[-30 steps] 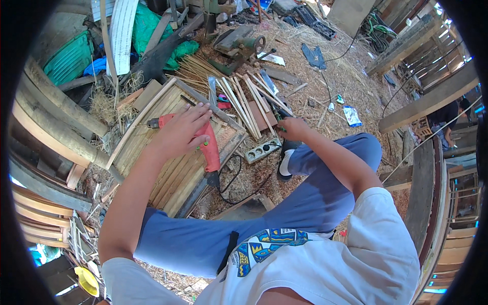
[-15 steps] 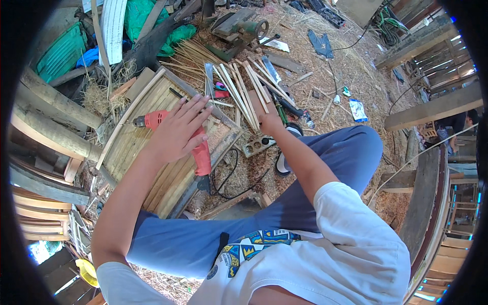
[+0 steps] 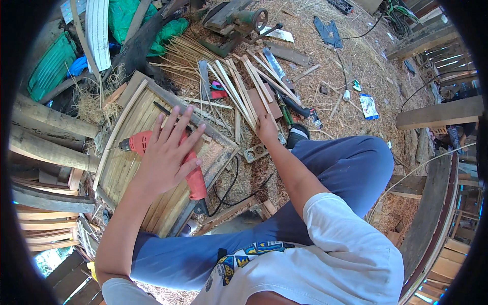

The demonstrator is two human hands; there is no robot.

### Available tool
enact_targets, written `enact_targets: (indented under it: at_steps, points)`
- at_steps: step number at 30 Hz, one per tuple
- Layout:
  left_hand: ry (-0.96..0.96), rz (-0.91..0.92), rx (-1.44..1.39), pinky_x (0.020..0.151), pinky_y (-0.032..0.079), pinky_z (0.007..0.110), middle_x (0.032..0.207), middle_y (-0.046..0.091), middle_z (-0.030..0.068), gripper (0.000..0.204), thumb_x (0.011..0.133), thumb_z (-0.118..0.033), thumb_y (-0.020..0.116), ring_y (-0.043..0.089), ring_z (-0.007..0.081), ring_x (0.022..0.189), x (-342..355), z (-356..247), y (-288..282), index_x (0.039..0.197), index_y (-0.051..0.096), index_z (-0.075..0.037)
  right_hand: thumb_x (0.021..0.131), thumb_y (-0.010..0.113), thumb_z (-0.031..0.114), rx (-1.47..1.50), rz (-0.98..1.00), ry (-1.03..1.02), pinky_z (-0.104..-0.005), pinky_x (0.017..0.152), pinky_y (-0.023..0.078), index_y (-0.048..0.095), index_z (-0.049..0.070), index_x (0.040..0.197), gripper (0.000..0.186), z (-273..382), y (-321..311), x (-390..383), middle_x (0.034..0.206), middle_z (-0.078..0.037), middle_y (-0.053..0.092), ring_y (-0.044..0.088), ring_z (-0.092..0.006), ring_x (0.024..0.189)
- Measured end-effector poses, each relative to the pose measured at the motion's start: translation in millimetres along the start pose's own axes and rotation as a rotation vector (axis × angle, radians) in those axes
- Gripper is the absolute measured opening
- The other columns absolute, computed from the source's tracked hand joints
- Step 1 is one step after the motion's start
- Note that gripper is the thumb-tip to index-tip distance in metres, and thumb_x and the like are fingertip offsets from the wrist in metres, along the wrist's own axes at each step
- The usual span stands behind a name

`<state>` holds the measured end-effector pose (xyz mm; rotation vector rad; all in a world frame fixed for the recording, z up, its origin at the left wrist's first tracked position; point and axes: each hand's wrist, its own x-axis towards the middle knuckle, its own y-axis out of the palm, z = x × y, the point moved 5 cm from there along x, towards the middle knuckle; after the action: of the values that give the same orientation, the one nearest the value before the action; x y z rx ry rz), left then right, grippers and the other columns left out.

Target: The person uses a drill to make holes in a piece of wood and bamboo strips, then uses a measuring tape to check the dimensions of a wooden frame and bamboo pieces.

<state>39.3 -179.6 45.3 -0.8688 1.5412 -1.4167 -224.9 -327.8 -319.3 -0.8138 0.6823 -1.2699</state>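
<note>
My left hand [image 3: 165, 155] is spread flat, fingers apart, above a red power drill [image 3: 195, 180] and hides its middle. The drill lies on a slatted wooden panel [image 3: 157, 206] with a curved edge, its chuck pointing left. A dark thin rod, partly covered by my fingertips, rests near the panel's far side. Farther right, my right hand [image 3: 266, 129] is closed around the near end of a thin wooden strip [image 3: 265, 104]. More pale strips [image 3: 235, 94] fan out beside it, over a brown flat board [image 3: 264, 105]. The fingers' undersides are hidden.
A socket strip [image 3: 255, 152] and black cable lie by my foot. Beyond are a hand saw [image 3: 274, 63], a bundle of thin sticks [image 3: 190, 51] and a green metal machine [image 3: 246, 23]. Wood shavings cover the ground. Timber beams [image 3: 439, 113] stand at right.
The view has shifted slightly. My left hand stays spread over the drill, its fingers a little wider apart. My right hand remains at the strips' near ends.
</note>
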Motion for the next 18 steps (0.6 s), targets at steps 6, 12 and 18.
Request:
enact_targets:
  at_steps: [6,12,18]
  points:
    - [0.005,0.018,0.02,0.132,0.006,0.06,0.178,0.016,0.0143,0.075,0.1,-0.056,0.053,0.012,0.0399,0.164,11,-5,2,0.167,0.038,-0.025,0.088,0.07,0.008,0.03,-0.003,0.056,-0.0559,0.085,0.055,0.063,0.004,0.11,0.024,-15,-10,5,0.115,-0.02,0.062,0.065,-0.0456,0.102]
    - [-0.023,0.034,0.035,0.132,0.007,0.06,0.178,0.016,0.0136,0.074,0.099,-0.055,0.053,0.012,0.0398,0.164,1,0,0,0.166,0.039,-0.025,0.087,0.076,0.014,-0.271,-0.37,0.052,-0.0492,0.094,0.048,0.066,0.007,0.116,0.031,17,-39,6,0.12,-0.015,0.064,0.061,-0.0353,0.116]
    - [0.005,0.008,0.041,0.132,0.007,0.06,0.178,0.017,0.0138,0.073,0.099,-0.055,0.051,0.013,0.0401,0.164,11,-6,1,0.165,0.041,-0.026,0.088,0.076,0.015,-0.076,-0.306,0.175,-0.0526,0.085,0.054,0.066,0.006,0.11,0.026,-46,-28,18,0.106,-0.019,0.067,0.067,-0.041,0.1]
